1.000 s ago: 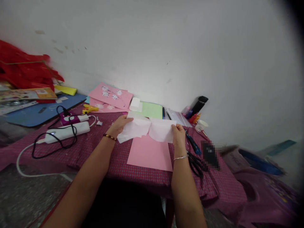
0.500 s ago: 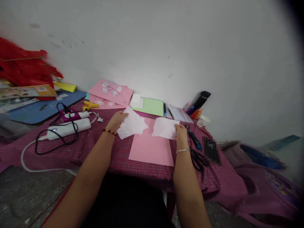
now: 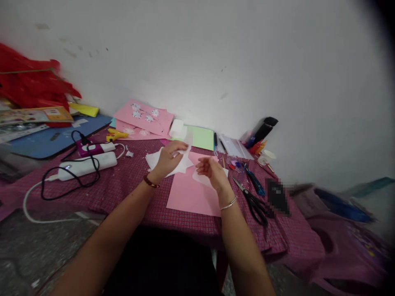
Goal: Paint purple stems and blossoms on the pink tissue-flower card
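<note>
While the pink sheet (image 3: 193,201) lies nearest the person, the right hand (image 3: 212,170) hangs over a white scrap (image 3: 201,178), its fingers loosely curled, apparently on nothing. The left hand (image 3: 171,158) seems to pinch a blurred white piece (image 3: 188,142); this runs lengthwise up and away from those fingertips, farther from the right hand. No brand, label or writing is legible.

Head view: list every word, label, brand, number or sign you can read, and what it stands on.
No text is readable.
Booklet at far left: cover print, too blurred to read.
Purple plastic chair at right: coloured print, too blurred to read.
Dark object at right: pixelated, unreadable.
Pink sheet and white paper pieces: no lettering visible.
</note>
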`<state>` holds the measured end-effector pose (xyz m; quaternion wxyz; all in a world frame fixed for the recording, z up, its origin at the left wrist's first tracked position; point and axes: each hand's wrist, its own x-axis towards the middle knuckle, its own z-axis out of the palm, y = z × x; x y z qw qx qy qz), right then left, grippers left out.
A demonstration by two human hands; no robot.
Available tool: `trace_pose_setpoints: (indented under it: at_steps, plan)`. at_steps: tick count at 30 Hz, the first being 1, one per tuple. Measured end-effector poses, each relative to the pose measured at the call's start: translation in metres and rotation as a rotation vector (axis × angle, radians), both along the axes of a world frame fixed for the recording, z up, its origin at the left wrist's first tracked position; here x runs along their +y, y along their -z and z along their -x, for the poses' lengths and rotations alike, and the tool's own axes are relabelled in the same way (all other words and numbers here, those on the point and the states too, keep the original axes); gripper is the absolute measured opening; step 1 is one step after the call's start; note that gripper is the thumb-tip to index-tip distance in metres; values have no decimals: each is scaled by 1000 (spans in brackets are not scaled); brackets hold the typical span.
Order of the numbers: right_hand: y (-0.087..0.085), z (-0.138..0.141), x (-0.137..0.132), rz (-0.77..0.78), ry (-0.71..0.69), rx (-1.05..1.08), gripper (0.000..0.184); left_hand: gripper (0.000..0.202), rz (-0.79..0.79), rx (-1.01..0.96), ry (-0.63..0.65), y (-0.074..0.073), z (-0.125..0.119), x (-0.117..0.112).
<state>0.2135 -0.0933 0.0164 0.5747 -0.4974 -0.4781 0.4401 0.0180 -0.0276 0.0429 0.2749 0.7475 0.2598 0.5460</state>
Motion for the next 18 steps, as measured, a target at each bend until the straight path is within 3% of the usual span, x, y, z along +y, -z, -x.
trace_pose_setpoints:
  at_steps: [2, 3, 8, 12, 15, 18]
  plan:
    - [0, 11, -1, 46, -169, 198, 64, 27, -165, 73, 128, 2, -5, -9]
    - [1, 13, -1, 52, -178, 254, 65, 32, -224, 116, 178, 4, -7, -12]
    - [4, 2, 3, 36, -56, 287, 54, 38, -342, 328, 267, 15, -17, -14]
    - [2, -3, 3, 73, -68, 279, 56, 33, -410, 424, 236, 12, -17, -14]
    - [3, 0, -3, 179, -141, 315, 59, 28, -418, 631, 229, 7, -7, -20]
    - [8, 1, -13, 309, -254, 286, 57, 21, -279, 775, 287, 10, 6, -30]
